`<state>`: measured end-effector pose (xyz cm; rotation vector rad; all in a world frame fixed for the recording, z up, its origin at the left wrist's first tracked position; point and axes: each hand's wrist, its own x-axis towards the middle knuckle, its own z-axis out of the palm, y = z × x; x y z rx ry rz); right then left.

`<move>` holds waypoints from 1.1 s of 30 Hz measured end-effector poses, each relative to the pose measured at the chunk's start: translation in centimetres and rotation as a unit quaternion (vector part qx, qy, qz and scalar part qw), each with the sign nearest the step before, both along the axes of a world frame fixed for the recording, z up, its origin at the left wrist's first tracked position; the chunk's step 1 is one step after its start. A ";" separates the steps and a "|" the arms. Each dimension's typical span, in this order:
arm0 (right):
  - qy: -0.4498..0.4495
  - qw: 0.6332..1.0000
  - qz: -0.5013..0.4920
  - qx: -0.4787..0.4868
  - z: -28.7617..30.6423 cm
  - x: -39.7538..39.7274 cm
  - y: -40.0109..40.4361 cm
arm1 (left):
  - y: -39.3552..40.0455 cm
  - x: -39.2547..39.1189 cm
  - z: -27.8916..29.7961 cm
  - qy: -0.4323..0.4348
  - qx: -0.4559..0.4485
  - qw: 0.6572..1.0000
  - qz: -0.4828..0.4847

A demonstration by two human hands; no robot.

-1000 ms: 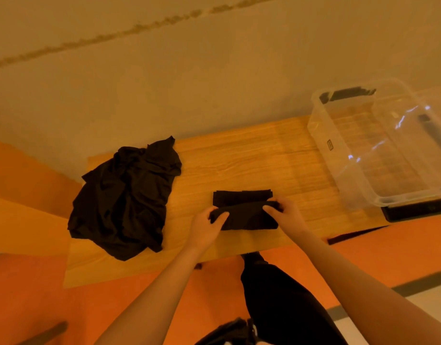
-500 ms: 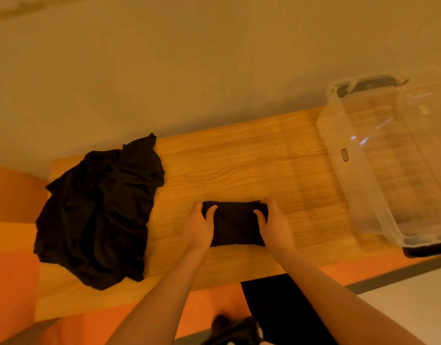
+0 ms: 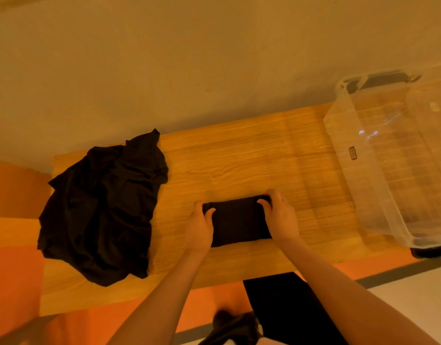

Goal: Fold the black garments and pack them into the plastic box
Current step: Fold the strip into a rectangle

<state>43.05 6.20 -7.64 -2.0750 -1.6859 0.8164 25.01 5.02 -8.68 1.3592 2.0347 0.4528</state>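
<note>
A small folded black garment (image 3: 238, 220) lies on the wooden table (image 3: 239, 160) near its front edge. My left hand (image 3: 199, 227) grips its left end, thumb on top. My right hand (image 3: 280, 216) grips its right end, fingers curled over the far corner. A crumpled pile of black garments (image 3: 102, 210) lies on the left part of the table. The clear plastic box (image 3: 358, 175) stands open at the table's right end, and I see nothing inside it.
A plain wall rises behind the table. Orange floor shows on the left and in front, a pale floor with a dark stripe on the right. My black-clad legs (image 3: 284, 310) are below the table's front edge.
The near half of the garment was folded over into a compact rectangle. Both hands moved from its front edge to its two ends and now grip it.
</note>
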 end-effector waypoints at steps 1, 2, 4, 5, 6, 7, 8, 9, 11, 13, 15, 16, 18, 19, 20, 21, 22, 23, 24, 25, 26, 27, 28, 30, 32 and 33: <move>-0.005 1.000 0.013 0.009 0.0 0.0 0.3 | -0.1 -0.2 0.0 -0.004 0.002 1.000 -0.003; -0.020 0.999 0.033 0.012 0.0 -0.1 0.6 | -0.2 -0.3 0.0 -0.007 0.004 1.000 -0.005; -0.073 0.995 0.069 -0.006 -0.3 -0.2 0.9 | -0.4 -0.3 0.1 -0.013 0.008 1.000 -0.009; -0.097 0.992 0.078 -0.016 -0.6 -0.2 0.9 | -0.5 -0.3 0.1 -0.016 0.007 1.000 -0.011; -0.114 0.990 0.079 -0.024 -0.8 -0.3 0.9 | -0.5 -0.3 0.3 -0.019 0.001 1.000 -0.007; -0.122 0.990 0.069 -0.026 -0.8 -0.3 1.0 | -0.5 -0.3 0.6 -0.016 -0.005 1.000 0.001; -0.124 0.991 0.055 -0.012 -0.8 -0.2 1.0 | -0.6 -0.3 0.8 0.002 0.001 1.000 0.007; -0.130 0.990 0.051 0.024 -0.9 -0.2 0.9 | -0.8 -0.3 0.8 0.040 0.029 0.999 -0.003; -0.169 0.973 0.090 0.130 -1.0 -0.2 0.5 | -1.3 0.1 0.8 0.132 0.119 0.981 -0.078; -0.189 0.948 0.194 0.169 -1.5 -0.6 -0.2 | -1.9 1.1 0.7 0.175 0.150 0.954 -0.190; -0.197 0.927 0.294 0.125 -2.0 -0.9 -1.0 | -2.5 1.8 0.3 0.204 0.108 0.933 -0.277; -0.207 0.920 0.320 0.092 -2.4 -0.9 -1.3 | -2.8 1.8 0.1 0.221 0.083 0.925 -0.299; -0.241 0.911 0.333 0.037 -2.8 -0.6 -1.7 | -2.7 1.4 -0.5 0.248 0.040 0.912 -0.323; -0.251 0.910 0.328 0.018 -2.9 -0.5 -1.8 | -2.5 1.1 -0.6 0.254 0.016 0.910 -0.328; -0.253 0.913 0.320 0.006 -2.9 -0.4 -1.9 | -2.3 0.8 -0.7 0.246 -0.004 0.909 -0.336; -0.249 0.918 0.309 -0.007 -2.8 -0.4 -2.0 | -2.1 0.5 -0.7 0.242 -0.010 0.905 -0.350; -0.247 0.922 0.297 -0.019 -2.6 -0.4 -2.1 | -1.8 0.5 -0.8 0.239 -0.011 0.900 -0.365; -0.246 0.926 0.287 -0.024 -2.6 -0.5 -2.2 | -1.4 0.4 -0.9 0.231 -0.011 0.898 -0.375; -0.243 0.930 0.276 -0.020 -2.7 -0.5 -2.2 | -1.0 0.4 -0.8 0.224 -0.011 0.896 -0.384; -0.241 0.933 0.266 -0.015 -2.8 -0.4 -2.2 | -0.7 0.4 -0.8 0.228 -0.007 0.890 -0.395; -0.238 0.938 0.253 -0.010 -2.8 -0.3 -2.3 | -0.2 0.2 -0.7 0.234 -0.003 0.886 -0.401; -0.236 0.943 0.237 -0.003 -2.9 -0.1 -2.3 | 0.1 -0.1 -0.8 0.234 0.002 0.889 -0.395; -0.234 0.948 0.215 0.006 -3.1 0.2 -2.3 | 0.5 -0.4 -0.8 0.226 0.007 0.899 -0.375; -0.233 0.961 0.149 0.004 -3.4 1.4 -1.5 | 1.1 -1.4 -1.1 0.212 0.002 0.918 -0.334; -0.250 0.966 0.061 0.000 -3.2 3.1 -0.2 | 1.4 -2.3 -1.9 0.230 -0.003 0.915 -0.332; -0.251 0.968 0.014 -0.014 -3.1 4.0 0.7 | 1.3 -2.6 -2.4 0.242 0.009 0.911 -0.335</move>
